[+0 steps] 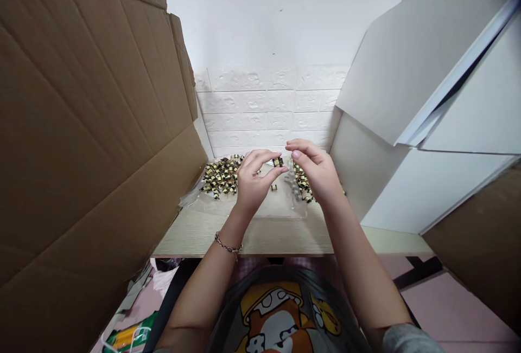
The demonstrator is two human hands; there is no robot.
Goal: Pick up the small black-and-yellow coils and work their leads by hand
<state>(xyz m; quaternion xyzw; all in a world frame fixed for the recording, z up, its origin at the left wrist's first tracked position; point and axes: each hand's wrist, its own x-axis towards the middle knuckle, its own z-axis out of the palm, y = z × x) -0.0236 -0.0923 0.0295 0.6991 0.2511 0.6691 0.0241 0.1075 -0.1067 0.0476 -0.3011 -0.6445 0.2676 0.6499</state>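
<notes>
Black-and-yellow, the small component (278,162) I hold is pinched between my left hand (253,182) fingertips, above a clear plastic sheet (285,206); my right hand (317,171) curls narrow beside it. Pale wooden table (195,233), white brick-pattern wall (264,109), cardboard (81,125) at left. Its orientation: too small to tell.

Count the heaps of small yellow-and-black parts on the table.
2. One heap lies left of the left hand; a second heap sits partly hidden behind the right hand. A few loose parts lie between.
</notes>
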